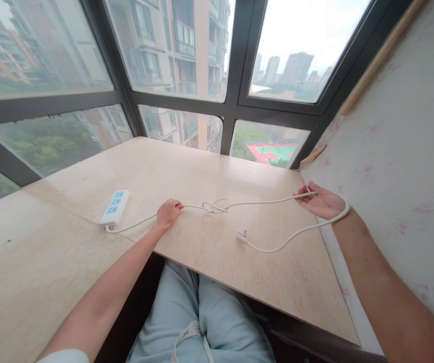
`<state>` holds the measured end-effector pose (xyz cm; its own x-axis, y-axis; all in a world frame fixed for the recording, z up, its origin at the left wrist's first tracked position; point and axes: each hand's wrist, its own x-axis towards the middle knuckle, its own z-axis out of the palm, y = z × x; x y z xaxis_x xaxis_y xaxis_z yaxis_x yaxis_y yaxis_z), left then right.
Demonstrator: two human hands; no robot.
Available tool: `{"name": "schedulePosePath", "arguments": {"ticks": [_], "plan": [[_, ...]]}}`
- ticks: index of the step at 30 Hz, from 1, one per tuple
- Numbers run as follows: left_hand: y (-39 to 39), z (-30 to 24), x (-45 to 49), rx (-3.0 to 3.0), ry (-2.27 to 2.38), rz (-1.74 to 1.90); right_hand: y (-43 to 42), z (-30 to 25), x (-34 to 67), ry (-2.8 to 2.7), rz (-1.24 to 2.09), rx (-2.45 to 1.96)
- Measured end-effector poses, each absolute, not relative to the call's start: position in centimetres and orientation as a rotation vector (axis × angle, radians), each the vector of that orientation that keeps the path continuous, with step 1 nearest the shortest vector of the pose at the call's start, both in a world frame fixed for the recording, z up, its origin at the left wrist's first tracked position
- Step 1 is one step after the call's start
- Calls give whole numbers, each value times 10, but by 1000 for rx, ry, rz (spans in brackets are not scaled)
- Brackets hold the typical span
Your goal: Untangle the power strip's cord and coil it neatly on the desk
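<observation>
A white power strip [120, 207] with blue socket faces lies on the left part of the stone-like ledge. Its white power cord [265, 202] runs from the near end into my left hand [169, 213], whose fingers are closed around it. Between my hands the cord has a loose, knot-like tangle [215, 206]. At the right, by the wall, my right hand [323, 201] is turned palm up, with the cord gripped between thumb and fingers. From there the cord curves around the wrist side and back to the white plug [242, 236], which rests on the ledge.
Dark-framed windows [233, 91] border the ledge [201, 171] at the back. A flower-patterned wall [398, 151] closes off the right side, with peeling paper [314, 156] near the corner. My legs [201, 317] are under the ledge's front edge.
</observation>
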<state>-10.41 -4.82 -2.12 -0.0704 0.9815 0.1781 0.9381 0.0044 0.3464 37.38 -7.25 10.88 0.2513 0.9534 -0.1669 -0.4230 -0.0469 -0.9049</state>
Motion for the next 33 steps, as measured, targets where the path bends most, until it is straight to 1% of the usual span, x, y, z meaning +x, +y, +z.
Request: {"name": "schedulePosePath", "arguments": {"ticks": [4, 13, 16, 19, 21, 23, 28, 33], "plan": [[-55, -28, -114, 2086, 2191, 542, -66, 141, 357, -527, 1304, -1243], [-64, -32, -112, 2152, 2164, 591, -54, 192, 299, -980, 1230, -1179], [-69, -23, -91, 2250, 1969, 727, -48, 200, 276, -1112, 1260, -1100], [-80, -9, -61, 2348, 1608, 946, -45, 205, 250, -1255, 1271, -1019], [-89, 0, -42, 2360, 1405, 1004, -45, 207, 233, -1333, 1268, -980], [-97, 4, -29, 2339, 1320, 950, -48, 209, 216, -1407, 1261, -940], [-109, -8, -21, 2286, 1425, 752, -62, 220, 173, -1573, 1217, -851], [-114, -25, -28, 2257, 1359, 817, -74, 235, 129, -1728, 1124, -813]]}}
